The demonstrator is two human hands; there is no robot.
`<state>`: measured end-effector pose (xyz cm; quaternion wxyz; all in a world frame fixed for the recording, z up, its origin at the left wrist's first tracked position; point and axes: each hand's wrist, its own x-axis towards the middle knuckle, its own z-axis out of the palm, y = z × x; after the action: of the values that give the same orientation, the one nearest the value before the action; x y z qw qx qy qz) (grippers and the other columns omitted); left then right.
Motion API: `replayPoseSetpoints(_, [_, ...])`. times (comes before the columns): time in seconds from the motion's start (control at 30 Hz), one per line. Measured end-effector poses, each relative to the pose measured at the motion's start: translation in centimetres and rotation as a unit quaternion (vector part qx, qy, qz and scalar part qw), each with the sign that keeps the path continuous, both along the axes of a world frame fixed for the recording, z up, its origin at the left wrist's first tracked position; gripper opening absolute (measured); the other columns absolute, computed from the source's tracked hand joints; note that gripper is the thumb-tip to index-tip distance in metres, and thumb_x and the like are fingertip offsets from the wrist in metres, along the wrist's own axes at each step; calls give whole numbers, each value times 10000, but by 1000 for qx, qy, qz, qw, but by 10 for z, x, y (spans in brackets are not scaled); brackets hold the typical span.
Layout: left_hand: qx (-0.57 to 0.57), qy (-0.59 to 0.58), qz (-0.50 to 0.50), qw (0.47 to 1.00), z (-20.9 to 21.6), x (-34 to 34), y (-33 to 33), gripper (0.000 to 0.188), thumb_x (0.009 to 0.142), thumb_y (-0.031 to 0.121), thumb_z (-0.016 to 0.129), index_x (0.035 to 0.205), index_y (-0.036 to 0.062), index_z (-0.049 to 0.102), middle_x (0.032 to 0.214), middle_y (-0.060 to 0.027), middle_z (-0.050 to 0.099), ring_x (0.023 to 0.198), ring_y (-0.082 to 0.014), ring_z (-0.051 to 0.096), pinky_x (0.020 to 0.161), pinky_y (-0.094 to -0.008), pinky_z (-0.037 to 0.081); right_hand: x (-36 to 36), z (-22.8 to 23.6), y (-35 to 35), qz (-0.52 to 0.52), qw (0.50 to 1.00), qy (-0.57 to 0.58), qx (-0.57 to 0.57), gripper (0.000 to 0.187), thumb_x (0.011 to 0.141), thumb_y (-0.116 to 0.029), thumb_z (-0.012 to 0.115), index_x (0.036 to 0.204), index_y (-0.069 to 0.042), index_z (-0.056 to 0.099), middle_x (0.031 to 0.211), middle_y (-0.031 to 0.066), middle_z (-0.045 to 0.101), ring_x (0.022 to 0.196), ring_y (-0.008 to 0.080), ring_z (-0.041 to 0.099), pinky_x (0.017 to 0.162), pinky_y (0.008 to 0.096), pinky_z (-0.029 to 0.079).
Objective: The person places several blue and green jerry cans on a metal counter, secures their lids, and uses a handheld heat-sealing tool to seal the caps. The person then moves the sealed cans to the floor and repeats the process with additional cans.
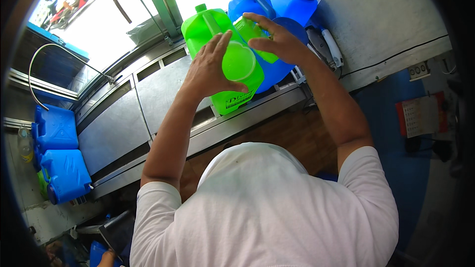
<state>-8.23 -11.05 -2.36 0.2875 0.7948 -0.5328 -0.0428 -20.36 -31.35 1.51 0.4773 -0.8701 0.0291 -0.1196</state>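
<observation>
A bright green plastic jug (228, 100) with a small green cap stands on the metal counter, a pale round disc on its front. My left hand (210, 66) is at its left side, with fingers stretched and thumb spread out across the jug's lower front. On the other side, my right hand (284, 44) has its thumb and forefinger apart over the jug's upper right green part. Whether either palm presses on the plastic is hard to tell. Close by my right hand are a blue jug (251, 4) and a rounder blue container (294, 5) with a dark blue cap.
Metal panels with slots form the counter (115, 128). Two blue jugs (67, 170) stand at its left end, near a thin curved hose (32, 64). A handled white-and-dark item (332, 49) lies right of the blue containers. A black cable (391, 59) crosses the pale surface.
</observation>
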Motion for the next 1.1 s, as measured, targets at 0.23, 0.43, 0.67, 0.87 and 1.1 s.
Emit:
replayPoseSetpoints(0.23, [-177,150,-2,973,-47,7,26,1395,519,295,967,1564,164,52,1481,-211,419,1364,-369,428,1111,-468,383,16,-21,35,19,927,-3,-373,864,732,-541,745,1457,-186,437,1513,238,360,1400,416,349,1129,515,307])
replayPoseSetpoints(0.43, [-165,174,34,970,-66,-6,27,1329,567,242,952,1564,150,79,1488,-217,406,1350,-361,447,1100,-461,394,27,-29,48,50,915,1,-400,856,715,-550,736,1453,-213,460,1537,218,324,1428,411,302,1142,562,250])
replayPoseSetpoints(0.67, [-162,97,47,981,-72,-9,25,1254,606,268,935,1559,131,132,1451,-216,439,1341,-370,448,1085,-457,408,28,-36,47,64,913,44,-400,888,715,-620,724,1458,-215,454,1542,215,320,1435,400,288,1151,558,237])
replayPoseSetpoints(0.87, [-150,111,45,982,-71,-6,24,1163,591,373,927,1505,62,279,1465,-201,421,1377,-374,391,1125,-454,363,26,-53,21,7,977,-20,-212,710,893,-570,595,1447,-152,448,1488,230,399,1391,399,366,1137,473,312])
replayPoseSetpoints(1.1, [-157,94,54,982,-70,-6,23,1147,581,219,942,1519,108,290,1411,-185,489,1314,-340,479,1085,-432,413,1,-76,15,-63,994,23,-88,520,1011,-382,506,1448,-116,415,1401,201,517,1277,362,521,1064,408,418])
